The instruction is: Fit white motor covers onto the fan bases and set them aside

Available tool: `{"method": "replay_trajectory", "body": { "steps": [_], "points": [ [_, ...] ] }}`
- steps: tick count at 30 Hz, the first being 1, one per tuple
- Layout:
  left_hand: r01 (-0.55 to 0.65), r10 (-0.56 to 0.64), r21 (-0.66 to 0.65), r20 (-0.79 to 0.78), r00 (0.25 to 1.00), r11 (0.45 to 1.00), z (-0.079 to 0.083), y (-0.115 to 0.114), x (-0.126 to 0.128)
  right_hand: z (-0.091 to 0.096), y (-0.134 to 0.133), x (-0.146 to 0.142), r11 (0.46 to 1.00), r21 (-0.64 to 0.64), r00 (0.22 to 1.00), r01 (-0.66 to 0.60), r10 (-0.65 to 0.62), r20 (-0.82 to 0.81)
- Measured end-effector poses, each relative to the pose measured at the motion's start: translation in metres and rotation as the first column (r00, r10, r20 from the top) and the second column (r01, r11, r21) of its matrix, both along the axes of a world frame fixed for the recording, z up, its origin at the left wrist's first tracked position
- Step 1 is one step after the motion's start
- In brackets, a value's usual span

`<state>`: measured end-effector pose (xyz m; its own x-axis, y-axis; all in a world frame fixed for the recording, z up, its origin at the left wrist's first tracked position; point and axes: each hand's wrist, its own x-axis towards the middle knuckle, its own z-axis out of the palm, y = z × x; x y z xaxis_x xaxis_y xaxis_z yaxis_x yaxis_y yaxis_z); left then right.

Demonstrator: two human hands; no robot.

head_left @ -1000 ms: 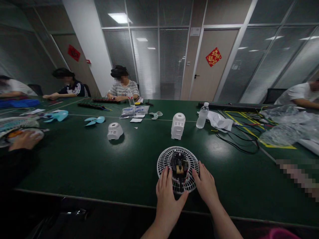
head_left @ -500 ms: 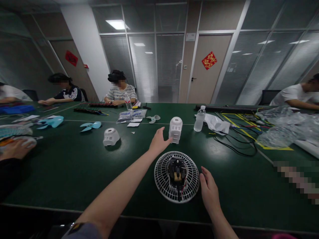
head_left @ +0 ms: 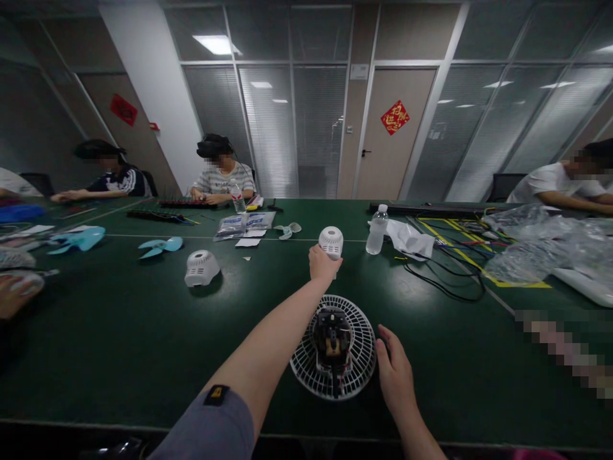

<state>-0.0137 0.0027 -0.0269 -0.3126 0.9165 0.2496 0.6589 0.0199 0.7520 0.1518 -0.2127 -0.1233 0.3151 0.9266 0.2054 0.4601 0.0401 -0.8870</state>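
My left hand (head_left: 322,263) reaches forward and is wrapped around the lower part of a white vented fan motor cover (head_left: 331,239), whose domed top shows above my fingers. Nearer to me lies a round white fan grille (head_left: 363,326), with a black motor assembly (head_left: 332,335) and thin wires at its middle. My left forearm passes over the grille's left edge. Just beside the right rim is my right hand (head_left: 395,370), its thumb and fingers apart with nothing in them; whether it touches the rim I cannot tell.
A second white motor cover (head_left: 202,268) stands to the left, near blue fan blades (head_left: 161,246). Farther back are a water bottle (head_left: 377,231), crumpled white plastic (head_left: 408,240) and black cables (head_left: 443,291). Clear plastic bags (head_left: 541,246) lie at right. Other people sit around the table.
My left hand has moved forward and closed around the motor cover, which it was beside before. My right hand stays next to the grille. The whole view has shifted slightly.
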Motion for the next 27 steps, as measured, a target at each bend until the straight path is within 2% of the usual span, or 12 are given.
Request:
{"method": "replay_trajectory", "body": {
  "steps": [12, 15, 19, 21, 23, 25, 27],
  "points": [
    [0.035, -0.036, 0.039, 0.03, 0.999, 0.999, 0.006, -0.007, -0.012, -0.001, 0.0, 0.0, 1.0, 0.005, 1.0, -0.005, 0.005, -0.011],
    [0.031, -0.034, 0.064, 0.044, 0.998, 0.997, 0.013, -0.01, -0.014, 0.001, -0.001, 0.0, 1.0, 0.004, 1.0, -0.004, 0.004, -0.012],
    [0.011, -0.02, 0.129, 0.063, 0.998, 0.992, 0.034, -0.019, -0.024, 0.002, -0.001, 0.0, 1.0, 0.006, 1.0, -0.003, 0.004, -0.024],
    [-0.008, -0.007, 0.197, 0.074, 0.997, 0.98, 0.046, -0.031, -0.035, 0.001, 0.0, 0.0, 1.0, 0.012, 0.999, -0.006, 0.006, -0.032],
    [-0.022, -0.007, 0.336, 0.084, 0.996, 0.942, 0.055, -0.055, -0.047, -0.001, 0.001, 0.0, 1.0, 0.017, 0.999, -0.013, 0.014, -0.034],
    [-0.015, -0.025, 0.496, 0.074, 0.997, 0.868, 0.059, -0.091, -0.06, -0.001, 0.001, 0.0, 1.0, 0.022, 1.0, -0.02, 0.02, -0.021],
    [0.012, -0.033, 0.554, 0.027, 0.999, 0.833, 0.055, -0.135, -0.068, 0.0, 0.001, -0.001, 0.999, 0.038, 1.0, -0.023, 0.023, 0.008]
  ]
}}
